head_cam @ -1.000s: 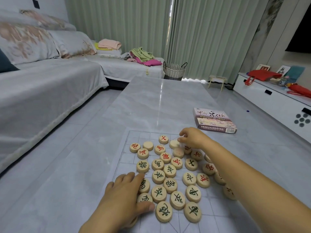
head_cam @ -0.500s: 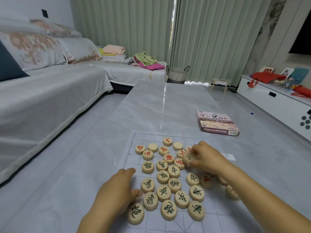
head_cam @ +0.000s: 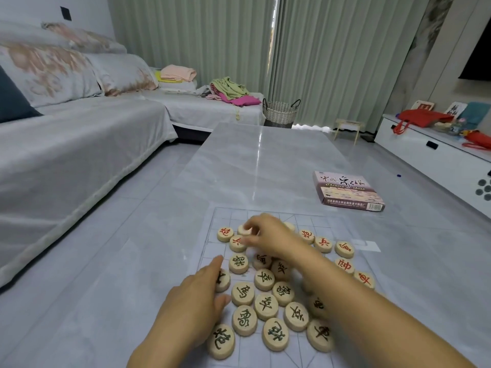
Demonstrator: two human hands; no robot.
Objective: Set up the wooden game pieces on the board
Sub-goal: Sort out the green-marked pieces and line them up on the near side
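A clear plastic board (head_cam: 316, 221) with a printed grid lies on the grey table. Several round wooden pieces lie jumbled on it, black-lettered ones (head_cam: 265, 305) near me, red-lettered ones (head_cam: 322, 244) farther off and to the right. My right hand (head_cam: 268, 235) reaches across to the far left of the pile, and its fingertips pinch a blank-faced piece (head_cam: 244, 230). My left hand (head_cam: 195, 301) lies flat at the left edge of the pile, fingers straight, covering part of a black piece (head_cam: 222, 280).
The game's cardboard box (head_cam: 348, 191) lies on the table to the far right. A grey sofa (head_cam: 66, 144) runs along the left. A white low cabinet (head_cam: 435, 158) stands on the right, and a wicker basket (head_cam: 280, 112) sits beyond the table.
My right hand has swung left across the pile, from its right side to the far left corner, and closed on a blank piece. My left hand has slid a little forward.
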